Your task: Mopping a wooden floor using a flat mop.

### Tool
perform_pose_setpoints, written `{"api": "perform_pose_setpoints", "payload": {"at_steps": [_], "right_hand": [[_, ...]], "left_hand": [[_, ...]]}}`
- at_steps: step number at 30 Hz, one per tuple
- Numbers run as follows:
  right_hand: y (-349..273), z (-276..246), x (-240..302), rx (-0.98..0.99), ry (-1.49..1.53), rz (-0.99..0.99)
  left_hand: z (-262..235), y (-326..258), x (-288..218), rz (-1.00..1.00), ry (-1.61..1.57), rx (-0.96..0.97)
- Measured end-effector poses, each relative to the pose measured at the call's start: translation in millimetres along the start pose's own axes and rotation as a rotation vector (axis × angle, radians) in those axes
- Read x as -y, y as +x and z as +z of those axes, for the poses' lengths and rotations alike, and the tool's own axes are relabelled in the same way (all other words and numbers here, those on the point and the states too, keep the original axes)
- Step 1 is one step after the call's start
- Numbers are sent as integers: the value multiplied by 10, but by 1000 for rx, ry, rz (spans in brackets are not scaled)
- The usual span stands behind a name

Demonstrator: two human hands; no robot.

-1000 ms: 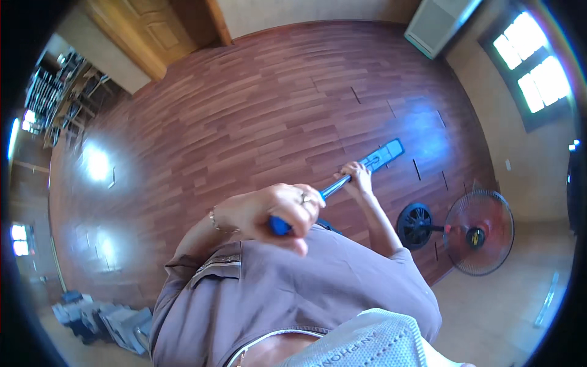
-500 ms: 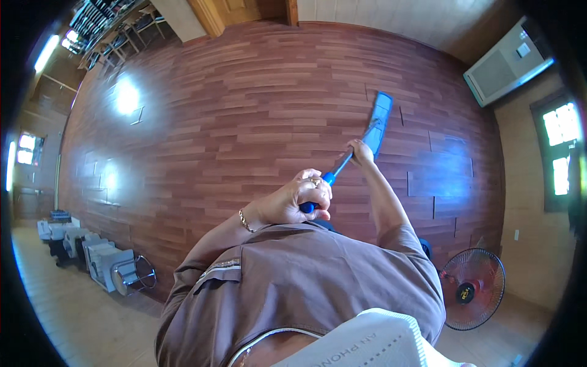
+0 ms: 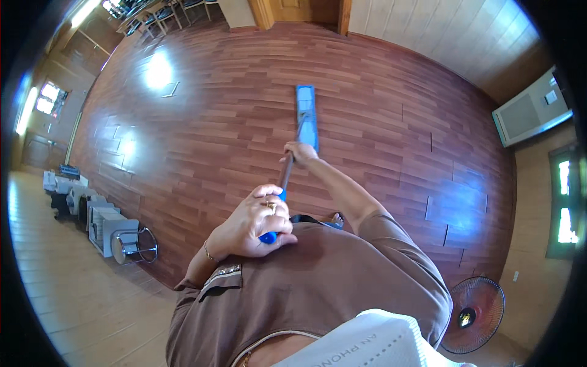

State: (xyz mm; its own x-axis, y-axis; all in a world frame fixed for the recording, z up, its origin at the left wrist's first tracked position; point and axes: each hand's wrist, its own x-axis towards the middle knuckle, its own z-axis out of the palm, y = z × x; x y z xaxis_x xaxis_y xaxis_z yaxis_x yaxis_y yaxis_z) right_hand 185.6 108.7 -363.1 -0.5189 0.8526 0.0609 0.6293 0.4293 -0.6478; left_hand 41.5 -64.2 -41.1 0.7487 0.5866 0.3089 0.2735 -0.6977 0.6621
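Note:
A flat mop (image 3: 308,125) with a long blue rectangular head rests on the reddish-brown plank floor (image 3: 238,98) ahead of me. Its handle slants from the head back toward my chest. My left hand (image 3: 262,221) is wrapped round the blue grip at the handle's upper end, close to my body; the rounded blue tip sticks out below the fingers. Lower on the shaft, my right hand (image 3: 301,153) is closed round it just behind the mop head, with the arm stretched forward. Part of the shaft is hidden by both hands.
On the right stand a floor fan (image 3: 474,315) and a tall white appliance (image 3: 533,109) against the wall. At the left, a stool (image 3: 133,246) and several white items line the floor's edge. Chairs (image 3: 162,17) and tables are at the far left; a wooden door (image 3: 304,9) is at the back.
The mop head has swung from right to left across the floor and now points almost straight ahead. Both hands have moved left with it, still gripping the handle. My view has turned somewhat.

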Motion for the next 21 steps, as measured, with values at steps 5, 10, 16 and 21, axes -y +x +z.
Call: {"api": "perform_pose_setpoints", "payload": {"at_steps": [5,10,16,21], "right_hand": [[351,476,947,292,145,-13],[441,882,1799,299,-150,-391],[194,1061,2725,331,65,-576],[-184,632,2805,415,44,-551]], "left_hand": [[-359,-475,-247,-33,72,22],[-785,-1058,-402,76,121,25],[-1395,-1910,-868,185,-88,-90],[-1554,-1961,-999,237,-164,-72]]}}
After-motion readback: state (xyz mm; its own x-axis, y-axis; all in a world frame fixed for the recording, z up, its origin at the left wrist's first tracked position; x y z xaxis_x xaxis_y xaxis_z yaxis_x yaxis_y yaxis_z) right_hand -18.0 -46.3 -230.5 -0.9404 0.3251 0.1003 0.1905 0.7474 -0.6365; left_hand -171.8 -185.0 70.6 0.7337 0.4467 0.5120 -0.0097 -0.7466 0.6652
